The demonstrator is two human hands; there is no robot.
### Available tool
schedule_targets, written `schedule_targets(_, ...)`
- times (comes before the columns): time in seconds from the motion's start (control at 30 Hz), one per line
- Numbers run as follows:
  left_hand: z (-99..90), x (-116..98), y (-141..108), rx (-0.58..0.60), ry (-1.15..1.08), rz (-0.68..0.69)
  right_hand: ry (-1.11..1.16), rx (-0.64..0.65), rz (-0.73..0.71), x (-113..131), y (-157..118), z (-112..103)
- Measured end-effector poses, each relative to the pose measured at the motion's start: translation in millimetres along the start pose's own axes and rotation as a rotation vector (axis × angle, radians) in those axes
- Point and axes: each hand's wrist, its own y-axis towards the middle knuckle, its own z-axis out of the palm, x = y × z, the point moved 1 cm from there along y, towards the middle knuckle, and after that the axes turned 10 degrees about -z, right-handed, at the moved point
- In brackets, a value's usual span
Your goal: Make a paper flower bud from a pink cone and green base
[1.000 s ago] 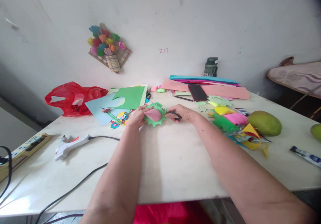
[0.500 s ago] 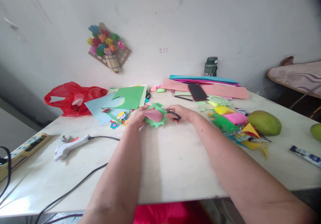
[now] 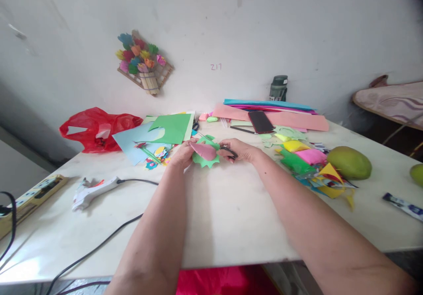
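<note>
My left hand (image 3: 185, 153) grips the left side of a paper cutout (image 3: 207, 160), light green with a jagged, scalloped edge. On top of the green paper lies a pink teardrop-shaped piece (image 3: 204, 151), its point toward my left fingers. My right hand (image 3: 238, 149) is closed around the black handles of a pair of scissors (image 3: 230, 153) at the right side of the cutout. The scissor blades are mostly hidden by the paper and my fingers. Both hands are held just over the white table (image 3: 238, 215).
Left: a white glue gun (image 3: 92, 193) with its cord, a power strip (image 3: 36, 196), a red plastic bag (image 3: 95, 127) and green paper (image 3: 173, 130). Right: a phone (image 3: 260, 122), bright clay packs (image 3: 310, 156), paper scraps (image 3: 330, 182) and a green mango (image 3: 349, 162). A bottle (image 3: 278, 88) stands behind.
The green cutout with the pink piece has turned and tilted slightly in my left hand. The scissors remain in my right hand, almost in the same place.
</note>
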Motion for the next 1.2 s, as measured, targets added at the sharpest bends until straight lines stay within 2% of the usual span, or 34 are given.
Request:
schedule_targets(0.1, -5.0, 3.5, 4.6, 0.053, 0.020, 0.024, -0.063, 0.007, 0.020, 4.1, -2.0, 1.6)
schedule_targets(0.4, -8.3, 5.0, 5.0, 0.071, 0.035, 0.004, -0.126, 0.026, 0.013, 5.9, -2.9, 0.7)
schedule_targets(0.83, -8.4, 6.8, 5.0, 0.090, -0.020, -0.031, -0.081, 0.015, -0.015, 4.1, -1.0, 2.5)
schedule_targets(1.0, -0.7, 1.9, -2.6, 0.052, -0.078, -0.031, -0.099, 0.039, -0.029, 6.2, -1.5, 3.3)
schedule_targets(1.2, 7.7, -5.3, -12.9, 0.065, -0.141, -0.061, -0.084, 0.094, -0.022, 11.4, -4.7, 5.3)
